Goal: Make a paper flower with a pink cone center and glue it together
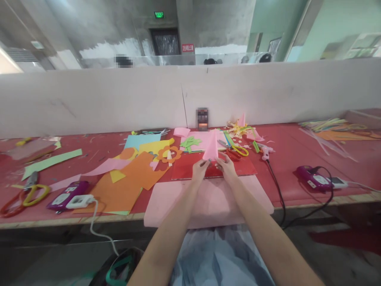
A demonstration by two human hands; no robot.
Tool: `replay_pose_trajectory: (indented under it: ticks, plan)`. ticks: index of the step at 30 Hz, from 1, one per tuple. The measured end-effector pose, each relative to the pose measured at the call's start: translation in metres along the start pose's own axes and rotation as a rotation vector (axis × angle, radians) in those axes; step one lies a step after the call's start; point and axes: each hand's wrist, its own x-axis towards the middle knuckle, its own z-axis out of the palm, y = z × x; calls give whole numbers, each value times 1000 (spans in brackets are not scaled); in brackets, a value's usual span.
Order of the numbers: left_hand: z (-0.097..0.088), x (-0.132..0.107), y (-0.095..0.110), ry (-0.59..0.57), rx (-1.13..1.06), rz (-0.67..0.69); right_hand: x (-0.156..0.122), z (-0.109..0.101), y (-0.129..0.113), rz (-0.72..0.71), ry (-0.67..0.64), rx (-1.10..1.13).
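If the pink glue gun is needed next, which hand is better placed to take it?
Probably the right hand: it is nearer the pink glue gun, and the left hand also grips the folded pink paper.

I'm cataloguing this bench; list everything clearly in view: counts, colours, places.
Long table: 1, red, foreground
Pointed paper piece: 1, pink, held, centre
Flat rectangular board: 1, red, centre
Broad paper sheet: 1, pink, front edge
Petalled paper flower: 1, orange, left of centre
Loose paper pieces: many, mixed, scattered
Metal scissors: 2, red, yellow handles, far left, centre
Plastic glue gun: 1, pink, right
Boxy power strips: 2, purple, left, right
Low partition: 1, white, behind table
Rectangular signs: 2, green, red, background
Left hand, right hand: 1 each, bare, on pointed piece
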Motion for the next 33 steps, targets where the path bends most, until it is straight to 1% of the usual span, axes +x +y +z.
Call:
replay_pose_trajectory:
  ticks: [6,8,10,16,19,22,24,25,28,29,30,31,33]
  plan:
    - [-3,2,-5,5,-39,13,-7,2,-1,80,-63,99]
    - [-5,2,-6,7,-30,21,-7,4,-2,120,-107,134]
    - [-5,2,-6,4,-7,31,-6,4,-2,158,-126,193]
    - [-5,-1,-3,-7,-10,10,-3,0,1,203,-93,332]
    - [-3,-1,-3,-53,66,22,-3,-1,3,203,-95,367]
    - [-2,-1,-3,-83,162,45,-1,-1,4,187,-71,372]
    - [-3,-3,-2,-44,235,108,0,0,5,170,-40,367]
    - [-3,-4,-2,2,279,160,1,0,5,164,-25,367]
    - [-5,-8,2,194,424,359,1,0,5,174,-7,364]
    - [-6,-10,2,234,463,424,1,0,4,183,-8,361]
    - [-6,-11,3,247,496,483,2,0,4,191,-10,357]
    - [-6,-11,3,232,527,536,2,0,3,196,-13,355]
    - [-4,-12,2,159,582,608,1,0,2,197,-19,358]
